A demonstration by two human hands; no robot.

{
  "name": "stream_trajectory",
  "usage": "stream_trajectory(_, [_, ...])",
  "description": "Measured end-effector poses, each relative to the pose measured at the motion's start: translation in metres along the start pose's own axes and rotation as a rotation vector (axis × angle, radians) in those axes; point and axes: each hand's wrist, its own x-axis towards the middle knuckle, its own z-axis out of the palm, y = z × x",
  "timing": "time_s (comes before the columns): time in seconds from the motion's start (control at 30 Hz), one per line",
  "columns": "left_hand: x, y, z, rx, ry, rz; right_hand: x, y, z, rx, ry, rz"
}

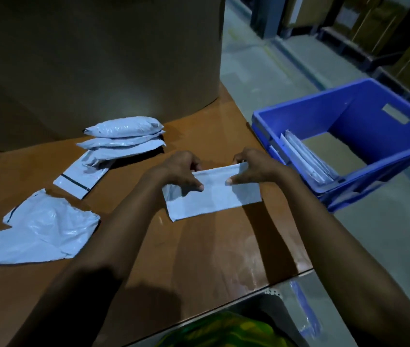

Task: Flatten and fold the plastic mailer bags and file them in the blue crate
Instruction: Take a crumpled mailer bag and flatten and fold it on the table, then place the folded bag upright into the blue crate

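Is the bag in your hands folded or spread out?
Folded: the bag lies as a narrow strip, left hand and right hand pinching its doubled far edge.

Left hand [181, 171], right hand [251, 170] pinch folded mailer [214, 197] beside blue crate [299, 116].

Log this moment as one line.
fold in progress | left hand and right hand pinch mailer top edge | blue crate holds filed mailers

A folded mailer [214, 199] lies at centre, puffy mailers [123, 135] stacked at 11 o'clock. The blue crate [324, 113] at 2 o'clock holds filed bags [306, 162]
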Motion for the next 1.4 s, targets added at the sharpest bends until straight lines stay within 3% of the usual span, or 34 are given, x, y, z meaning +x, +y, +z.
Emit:
stream_trajectory(0.13, [0.008, 0.048, -0.048, 0.056, 0.214, 0.146, -0.043, 0.001, -0.051, 0.136, 0.336, -0.148])
stream_trajectory(0.23, [0.043, 0.098, -0.071, 0.242, 0.532, 0.362, -0.076, 0.025, -0.088, 0.008, 0.653, -0.125])
stream_trajectory(0.33, [0.1, 0.15, -0.072, 0.343, 0.58, 0.562, -0.104, 0.066, -0.117, -0.149, 0.868, -0.038])
stream_trajectory(0.43, [0.166, 0.202, -0.056, 0.462, 0.615, 0.712, -0.117, 0.12, -0.137, -0.334, 0.957, 0.097])
stream_trajectory(0.57, [0.247, 0.249, -0.016, 0.507, 0.606, 0.863, -0.122, 0.189, -0.145, -0.516, 0.937, 0.246])
stream_trajectory(0.67, [0.295, 0.258, 0.022, 0.495, 0.494, 0.901, -0.112, 0.221, -0.136, -0.52, 0.818, 0.427])
stream_trajectory(0.8, [0.339, 0.248, 0.065, 0.531, 0.255, 0.821, -0.076, 0.237, -0.127, -0.47, 0.404, 0.613])
stream_trajectory(1.03, [0.375, 0.226, 0.1, 0.517, 0.045, 0.53, -0.02, 0.251, -0.109, -0.409, 0.085, 0.612])
stream_trajectory(1.23, [0.383, 0.225, 0.104, 0.464, -0.112, 0.404, 0.003, 0.29, -0.107, -0.044, -0.326, 0.691])
stream_trajectory(1.4, [0.391, 0.221, 0.108, 0.353, -0.131, 0.343, 0.018, 0.325, -0.106, 0.093, -0.281, 0.742])
